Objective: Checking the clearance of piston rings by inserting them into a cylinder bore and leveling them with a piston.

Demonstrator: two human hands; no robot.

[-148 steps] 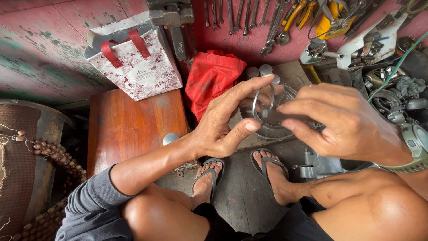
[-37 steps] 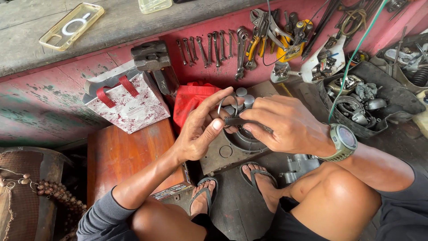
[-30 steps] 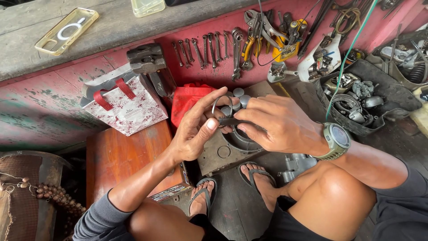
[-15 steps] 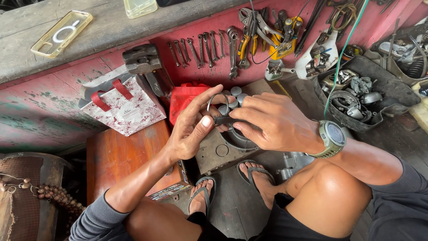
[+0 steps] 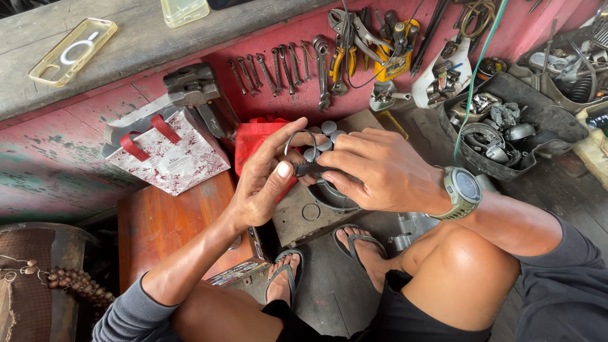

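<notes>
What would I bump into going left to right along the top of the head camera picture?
Clear phone case → patterned gift bag with red handles → row of wrenches → pliers with yellow handles → green cord → black tray of metal parts.

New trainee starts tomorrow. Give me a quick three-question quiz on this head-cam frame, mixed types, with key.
1. Multiple choice: what do both hands hold between them? A) a thin metal ring B) a hammer C) a phone case
2. True or false: the wristwatch sits on the left wrist.
3. Fill in: the row of wrenches hangs on the ___ wall.

Key
1. A. The left hand and right hand pinch the thin metal ring and a dark part at its base, above the grey metal block.
2. False; it is on the right wrist.
3. Red.
</notes>
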